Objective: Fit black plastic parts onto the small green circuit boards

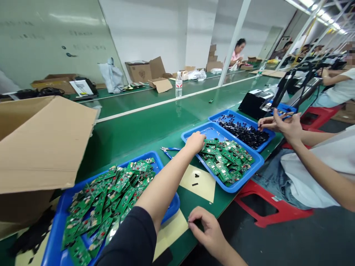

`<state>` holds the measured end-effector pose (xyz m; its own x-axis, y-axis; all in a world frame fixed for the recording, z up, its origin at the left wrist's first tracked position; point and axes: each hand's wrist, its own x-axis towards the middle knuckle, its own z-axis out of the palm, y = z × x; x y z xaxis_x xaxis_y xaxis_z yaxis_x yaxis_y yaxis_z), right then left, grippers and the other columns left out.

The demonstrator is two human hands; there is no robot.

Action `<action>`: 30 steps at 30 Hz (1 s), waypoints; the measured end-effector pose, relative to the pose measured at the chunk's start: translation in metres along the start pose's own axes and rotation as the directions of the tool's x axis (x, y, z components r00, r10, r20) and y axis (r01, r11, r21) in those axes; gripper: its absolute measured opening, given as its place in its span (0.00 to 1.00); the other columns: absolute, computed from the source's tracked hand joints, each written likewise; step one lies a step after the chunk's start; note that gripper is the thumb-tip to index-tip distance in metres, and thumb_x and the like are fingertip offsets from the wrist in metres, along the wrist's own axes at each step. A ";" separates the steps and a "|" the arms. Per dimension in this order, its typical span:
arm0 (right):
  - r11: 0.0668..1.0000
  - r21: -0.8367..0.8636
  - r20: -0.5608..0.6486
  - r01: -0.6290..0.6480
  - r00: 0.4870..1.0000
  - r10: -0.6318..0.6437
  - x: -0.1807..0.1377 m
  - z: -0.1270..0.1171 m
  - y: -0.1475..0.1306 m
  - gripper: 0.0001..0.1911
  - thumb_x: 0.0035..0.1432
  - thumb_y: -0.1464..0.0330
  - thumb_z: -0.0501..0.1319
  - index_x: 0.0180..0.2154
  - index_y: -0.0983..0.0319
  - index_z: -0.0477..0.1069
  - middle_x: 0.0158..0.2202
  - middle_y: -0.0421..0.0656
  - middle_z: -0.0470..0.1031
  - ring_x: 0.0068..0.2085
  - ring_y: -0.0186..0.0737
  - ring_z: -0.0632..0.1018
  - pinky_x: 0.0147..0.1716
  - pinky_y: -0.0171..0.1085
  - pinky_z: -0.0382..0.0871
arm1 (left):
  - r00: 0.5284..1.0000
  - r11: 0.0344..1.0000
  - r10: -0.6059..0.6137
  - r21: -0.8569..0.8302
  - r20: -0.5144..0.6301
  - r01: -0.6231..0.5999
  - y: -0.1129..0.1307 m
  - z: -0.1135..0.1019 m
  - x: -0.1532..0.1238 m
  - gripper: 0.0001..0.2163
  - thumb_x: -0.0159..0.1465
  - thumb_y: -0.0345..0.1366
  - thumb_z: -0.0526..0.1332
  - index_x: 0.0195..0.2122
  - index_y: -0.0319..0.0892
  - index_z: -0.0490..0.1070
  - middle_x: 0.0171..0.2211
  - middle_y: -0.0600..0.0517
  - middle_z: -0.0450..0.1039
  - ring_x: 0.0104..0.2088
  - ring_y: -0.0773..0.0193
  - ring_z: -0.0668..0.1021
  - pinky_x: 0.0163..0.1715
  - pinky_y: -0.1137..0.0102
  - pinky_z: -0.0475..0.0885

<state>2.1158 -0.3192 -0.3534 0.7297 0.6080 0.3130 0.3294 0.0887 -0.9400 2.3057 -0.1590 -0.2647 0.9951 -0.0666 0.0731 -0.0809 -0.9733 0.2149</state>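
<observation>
My left hand (195, 142) reaches out to the middle blue tray (194, 133) and rests, fingers curled down, on the near edge of its pile of green circuit boards (226, 160). At the table's front edge my right hand (208, 229) is closed in a pinch, and what it holds is too small to name. A yellow card (203, 186) with two small black parts lies between my hands. A second blue tray (55, 236) heaped with green circuit boards sits close on my left, under my forearm.
A co-worker's hands (280, 123) work over a third blue tray of black parts (246, 133). Blue-handled pliers (169, 149) lie on the green table. A large cardboard box (41, 144) stands at left, a water bottle (179, 85) farther back, a red stool (266, 208) below.
</observation>
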 end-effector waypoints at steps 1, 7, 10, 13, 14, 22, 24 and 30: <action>1.000 -0.003 0.002 0.016 1.000 -0.016 0.001 0.000 0.000 0.02 0.56 0.71 0.56 0.30 0.61 0.67 0.27 0.43 0.71 0.30 0.37 0.73 0.30 0.36 0.69 | 1.000 1.000 0.008 0.008 0.021 -0.009 -0.002 0.004 0.005 0.12 0.63 0.38 0.57 0.46 0.39 0.67 0.46 0.47 0.69 0.44 0.60 0.73 0.42 0.59 0.71; 0.987 -0.145 0.035 0.070 0.997 -0.065 0.004 -0.004 -0.010 0.08 0.61 0.64 0.55 0.38 0.60 0.69 0.36 0.43 0.73 0.35 0.36 0.75 0.33 0.36 0.72 | 0.992 0.998 0.058 0.010 0.115 -0.059 -0.015 0.021 0.025 0.13 0.63 0.38 0.57 0.46 0.39 0.67 0.46 0.47 0.69 0.43 0.60 0.74 0.42 0.59 0.71; 0.981 -0.188 0.018 0.047 0.999 -0.045 0.004 -0.006 -0.015 0.12 0.61 0.63 0.54 0.45 0.59 0.67 0.46 0.45 0.70 0.42 0.38 0.73 0.39 0.40 0.72 | 0.988 0.997 0.080 -0.006 0.134 -0.080 -0.018 0.025 0.031 0.13 0.63 0.38 0.57 0.46 0.39 0.66 0.46 0.47 0.69 0.43 0.60 0.74 0.42 0.59 0.71; 0.978 -0.207 0.001 0.038 0.999 -0.039 0.004 -0.005 -0.017 0.15 0.61 0.61 0.54 0.47 0.60 0.66 0.47 0.46 0.69 0.42 0.40 0.73 0.38 0.43 0.72 | 0.985 0.996 0.093 -0.016 0.142 -0.092 -0.016 0.025 0.033 0.13 0.63 0.38 0.57 0.46 0.39 0.66 0.45 0.47 0.69 0.42 0.60 0.74 0.42 0.59 0.72; 0.977 -0.210 -0.002 0.037 0.999 -0.039 0.004 -0.004 -0.017 0.16 0.61 0.61 0.55 0.47 0.61 0.66 0.46 0.46 0.70 0.42 0.40 0.73 0.38 0.43 0.73 | 0.986 0.996 0.093 -0.019 0.140 -0.091 -0.015 0.025 0.034 0.13 0.63 0.38 0.57 0.46 0.39 0.66 0.45 0.47 0.69 0.42 0.60 0.74 0.41 0.59 0.72; 0.976 -0.215 -0.013 0.044 0.999 -0.048 0.003 -0.003 -0.012 0.15 0.61 0.62 0.55 0.48 0.61 0.66 0.47 0.46 0.69 0.42 0.39 0.73 0.40 0.44 0.72 | 0.998 0.995 0.055 -0.089 0.021 -0.053 -0.015 0.032 0.033 0.13 0.63 0.38 0.56 0.46 0.39 0.67 0.45 0.47 0.69 0.42 0.61 0.74 0.41 0.60 0.72; 0.976 -0.209 -0.006 0.056 0.998 -0.058 0.004 -0.003 -0.011 0.11 0.61 0.63 0.55 0.45 0.59 0.67 0.46 0.45 0.70 0.41 0.38 0.73 0.38 0.40 0.72 | 0.999 0.992 0.035 -0.120 -0.030 -0.038 -0.014 0.034 0.033 0.12 0.63 0.38 0.56 0.46 0.39 0.67 0.45 0.47 0.70 0.42 0.61 0.74 0.41 0.60 0.72; 0.993 -0.089 0.014 0.074 0.997 -0.073 0.006 0.001 -0.008 0.04 0.59 0.70 0.55 0.32 0.62 0.67 0.26 0.41 0.71 0.29 0.34 0.73 0.28 0.34 0.70 | 0.979 0.977 -0.018 -0.213 -0.202 -0.026 -0.009 0.003 0.001 0.11 0.63 0.34 0.56 0.45 0.37 0.68 0.42 0.46 0.72 0.44 0.60 0.74 0.46 0.62 0.69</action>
<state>2.1165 -0.3153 -0.3440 0.6948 0.6112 0.3791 0.4348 0.0629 -0.8983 2.3079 -0.1516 -0.2698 0.9645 -0.0032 0.2639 -0.1167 -0.9021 0.4155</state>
